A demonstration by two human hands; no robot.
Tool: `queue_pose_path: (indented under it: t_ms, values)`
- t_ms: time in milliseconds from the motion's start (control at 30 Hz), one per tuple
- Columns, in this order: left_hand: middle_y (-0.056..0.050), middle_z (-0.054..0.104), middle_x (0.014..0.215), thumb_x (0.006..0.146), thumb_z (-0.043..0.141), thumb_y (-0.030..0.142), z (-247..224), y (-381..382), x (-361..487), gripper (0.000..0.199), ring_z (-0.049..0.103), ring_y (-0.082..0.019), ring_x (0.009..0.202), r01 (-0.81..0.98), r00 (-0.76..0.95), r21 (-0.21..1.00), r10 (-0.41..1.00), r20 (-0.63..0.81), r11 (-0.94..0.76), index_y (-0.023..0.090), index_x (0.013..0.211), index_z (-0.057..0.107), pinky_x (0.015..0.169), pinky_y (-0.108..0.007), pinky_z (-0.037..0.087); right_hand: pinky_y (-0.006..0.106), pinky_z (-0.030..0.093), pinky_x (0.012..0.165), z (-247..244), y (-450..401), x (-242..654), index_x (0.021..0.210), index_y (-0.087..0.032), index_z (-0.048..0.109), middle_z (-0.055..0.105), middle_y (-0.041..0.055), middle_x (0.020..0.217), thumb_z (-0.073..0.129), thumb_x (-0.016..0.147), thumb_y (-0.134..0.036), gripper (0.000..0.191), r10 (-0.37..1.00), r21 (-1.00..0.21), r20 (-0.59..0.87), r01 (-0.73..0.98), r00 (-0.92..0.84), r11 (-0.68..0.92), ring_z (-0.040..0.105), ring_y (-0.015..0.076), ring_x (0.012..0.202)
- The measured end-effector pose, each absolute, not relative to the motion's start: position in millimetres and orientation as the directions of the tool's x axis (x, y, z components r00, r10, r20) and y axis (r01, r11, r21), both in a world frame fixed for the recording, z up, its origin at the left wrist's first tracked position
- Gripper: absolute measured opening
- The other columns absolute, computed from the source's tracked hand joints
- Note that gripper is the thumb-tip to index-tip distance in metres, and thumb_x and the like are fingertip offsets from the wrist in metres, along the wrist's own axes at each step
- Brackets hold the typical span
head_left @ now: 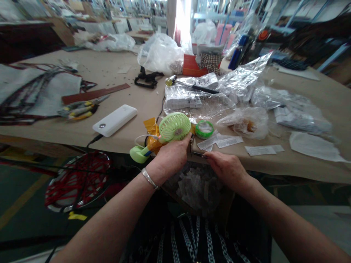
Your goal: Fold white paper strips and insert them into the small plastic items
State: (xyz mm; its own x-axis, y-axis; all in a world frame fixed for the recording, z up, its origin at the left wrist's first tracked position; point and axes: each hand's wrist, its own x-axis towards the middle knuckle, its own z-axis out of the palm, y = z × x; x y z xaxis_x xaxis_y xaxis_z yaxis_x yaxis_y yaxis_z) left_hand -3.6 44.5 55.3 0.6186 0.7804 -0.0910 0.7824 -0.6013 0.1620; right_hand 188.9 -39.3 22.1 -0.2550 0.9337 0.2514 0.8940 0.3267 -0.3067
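At the table's front edge, my left hand (173,156) is closed, its fingertips against a small dark metal piece (191,142); what they pinch is hidden. My right hand (227,167) pinches the end of a thin dark strip-like item (198,154) that reaches left towards the metal piece. Its kind is too small to tell. Just behind my left hand stands a light green handheld fan (174,126), fixed with orange-yellow tape (151,128). A green-rimmed round dish (204,129) lies to the right of the fan, beside printed paper labels (229,141).
A white power bank (115,120) with a cable lies left of the fan. Several yellow-handled cutters (82,109) and a brown strip (95,93) are farther left. A hammer (192,86) rests on plastic-wrapped bundles (182,100). Below hangs a scrap-filled bag (199,186); a red-strapped stool (78,182) stands left.
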Motion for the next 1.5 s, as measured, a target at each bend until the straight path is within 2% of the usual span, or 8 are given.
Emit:
queue_pose_path:
  t_ms: [300,733,867,1333,1500]
  values:
    - [-0.012,0.067,0.093,0.081,0.037,0.010,56,45,-4,0.062,0.064,-0.020,0.079,0.778,0.624,0.148,0.779,-0.070,-0.610,0.016,0.141,0.023,0.070,-0.029,0.046,0.027,0.051,0.076,20,-38,191,0.103,-0.021,0.061,0.069,0.0039,0.098,0.044,0.091,-0.022,0.021,0.933,-0.474,0.273,0.812,-0.234,0.342,0.066,0.0171,0.085]
    - [-0.010,0.068,0.088,0.078,0.038,0.009,59,46,-4,0.064,0.063,-0.020,0.072,0.784,0.617,0.154,0.781,-0.092,-0.601,0.017,0.140,0.025,0.062,-0.029,0.045,0.027,0.051,0.076,15,-38,193,0.104,-0.022,0.063,0.069,0.0037,0.098,0.047,0.089,-0.023,0.021,0.945,-0.569,0.261,0.759,-0.197,0.316,0.066,0.0178,0.087]
    - [-0.010,0.067,0.091,0.079,0.037,0.009,58,46,-4,0.063,0.063,-0.020,0.075,0.779,0.624,0.160,0.776,-0.094,-0.606,0.017,0.140,0.024,0.065,-0.028,0.046,0.026,0.051,0.076,13,-41,194,0.104,-0.022,0.062,0.069,0.0030,0.099,0.047,0.090,-0.023,0.021,0.952,-0.599,0.246,0.744,-0.180,0.296,0.066,0.0173,0.088]
    - [-0.010,0.067,0.093,0.078,0.041,0.009,59,46,-4,0.067,0.063,-0.019,0.075,0.789,0.612,0.150,0.783,-0.105,-0.596,0.019,0.142,0.021,0.065,-0.027,0.045,0.022,0.047,0.072,9,-45,184,0.098,-0.020,0.062,0.069,0.0024,0.090,0.049,0.088,-0.024,0.018,0.976,-0.758,0.196,0.617,-0.090,0.210,0.064,0.0145,0.079]
    - [-0.010,0.066,0.091,0.079,0.040,0.009,59,45,-4,0.067,0.063,-0.018,0.074,0.798,0.601,0.137,0.791,-0.115,-0.587,0.019,0.142,0.020,0.065,-0.027,0.045,0.020,0.044,0.061,10,-48,182,0.092,-0.019,0.061,0.064,-0.0006,0.072,0.049,0.087,-0.025,0.014,0.982,-0.801,0.184,0.574,-0.032,0.169,0.058,0.0111,0.062]
